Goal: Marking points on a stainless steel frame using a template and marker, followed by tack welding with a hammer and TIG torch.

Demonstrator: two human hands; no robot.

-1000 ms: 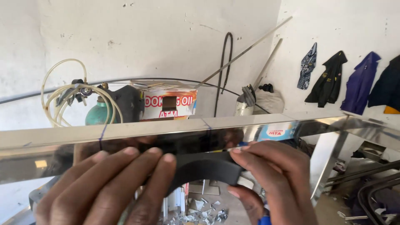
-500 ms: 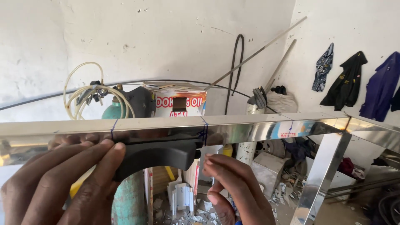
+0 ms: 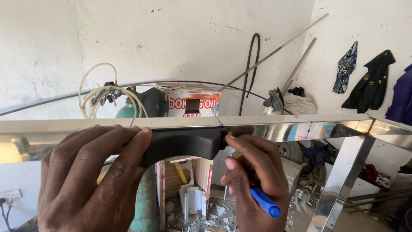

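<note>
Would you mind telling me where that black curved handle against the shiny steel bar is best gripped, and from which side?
Probably at its left end, from the near side, as the left hand does: the black curved handle lies flat against the steel bar's near face, leaving only the front and the arched underside free. That keeps the right end clear for the right hand with the blue pen.

My left hand covers one end of the black handle, and the bottom edge cuts off my wrist. My right hand hides most of the blue pen. The steel bar runs out of view on both sides, masking the green cylinder behind.
</note>
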